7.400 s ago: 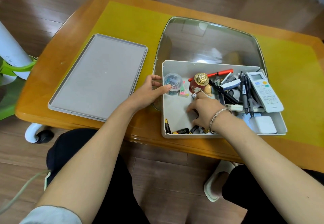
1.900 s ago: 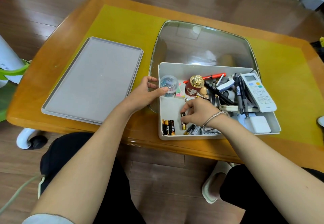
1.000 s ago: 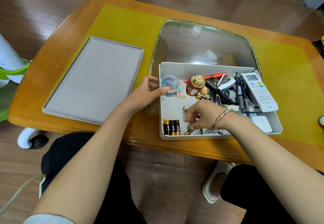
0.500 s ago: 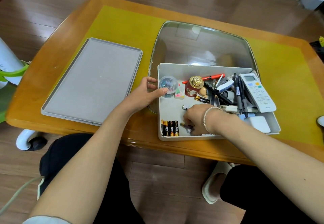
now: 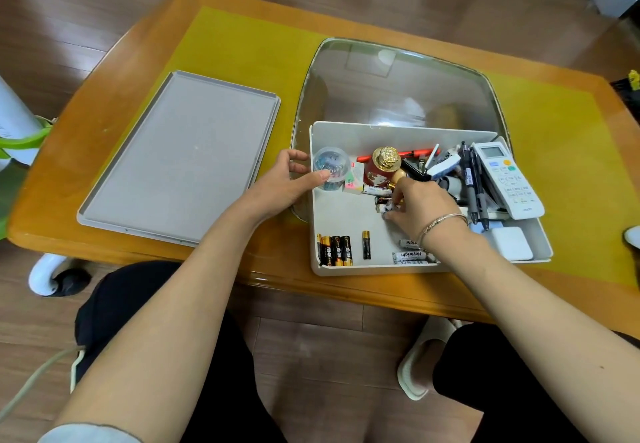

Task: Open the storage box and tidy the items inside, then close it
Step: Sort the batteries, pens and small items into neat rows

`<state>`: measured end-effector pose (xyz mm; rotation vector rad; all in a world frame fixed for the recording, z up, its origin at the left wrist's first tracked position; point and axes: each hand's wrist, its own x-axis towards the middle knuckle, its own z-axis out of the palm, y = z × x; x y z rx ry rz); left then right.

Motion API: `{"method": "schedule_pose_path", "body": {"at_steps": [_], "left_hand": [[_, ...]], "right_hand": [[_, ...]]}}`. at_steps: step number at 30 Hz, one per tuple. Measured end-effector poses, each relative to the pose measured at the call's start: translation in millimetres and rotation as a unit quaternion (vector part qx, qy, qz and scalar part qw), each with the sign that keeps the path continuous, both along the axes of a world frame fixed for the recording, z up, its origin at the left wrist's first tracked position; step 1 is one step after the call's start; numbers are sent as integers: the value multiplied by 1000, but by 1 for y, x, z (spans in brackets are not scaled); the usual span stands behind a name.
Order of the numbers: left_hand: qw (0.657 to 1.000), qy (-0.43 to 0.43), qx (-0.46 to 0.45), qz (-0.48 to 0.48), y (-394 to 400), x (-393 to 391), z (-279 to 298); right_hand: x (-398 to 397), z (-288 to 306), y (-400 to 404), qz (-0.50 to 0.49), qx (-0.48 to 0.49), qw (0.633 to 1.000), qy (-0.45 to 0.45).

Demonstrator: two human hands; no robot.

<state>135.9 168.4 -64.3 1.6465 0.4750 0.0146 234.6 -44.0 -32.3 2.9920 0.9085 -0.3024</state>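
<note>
Moved since half a second ago: right hand (image 5: 420, 202), up from the near wall of the storage box (image 5: 346, 269) to the middle of its floor, fingers curled and pinching a small white battery (image 5: 387, 207) just in front of the red bottle with the gold cap (image 5: 382, 169). Left behind on the floor, upright as seen from above: one black-and-gold battery (image 5: 366, 244), apart from the row of black-and-gold batteries (image 5: 335, 250) lined up in the near left corner. Near the right wrist, two white batteries (image 5: 410, 250) lying crosswise by the near wall.

Left hand (image 5: 287, 184) unchanged, gripping the box's left wall, thumb inside and touching the clear round tub of clips (image 5: 330, 167), fingers outside.

Box open, standing on the wooden table (image 5: 104, 89), partly over the glass inset (image 5: 398, 89). Heaped on the right side: pens (image 5: 472, 183), a white remote control (image 5: 507, 179), a white square adapter (image 5: 509, 243), a red pen (image 5: 398, 155) along the far wall. Grey lid (image 5: 180, 158) flat on the table, left of the box, well apart from it.
</note>
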Motion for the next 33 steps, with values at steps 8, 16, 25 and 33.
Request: {"method": "schedule_pose_path", "body": {"at_steps": [8,16,25,33], "left_hand": [[1000,-4,-11,-2,1,1,-1],[1000,-3,-14,-5,1,1,-1],[1000,-1,-10,-8,0,0,0],[1000,0,-8,-8,0,0,1]], "right_hand": [[-22,-8,16,77,-28,984,160],[-11,-5,-2,6,-13,999,52],[-4,-2,-4,-30,68,997,-15],[2,-8,8,-33,-13,999,13]]}}
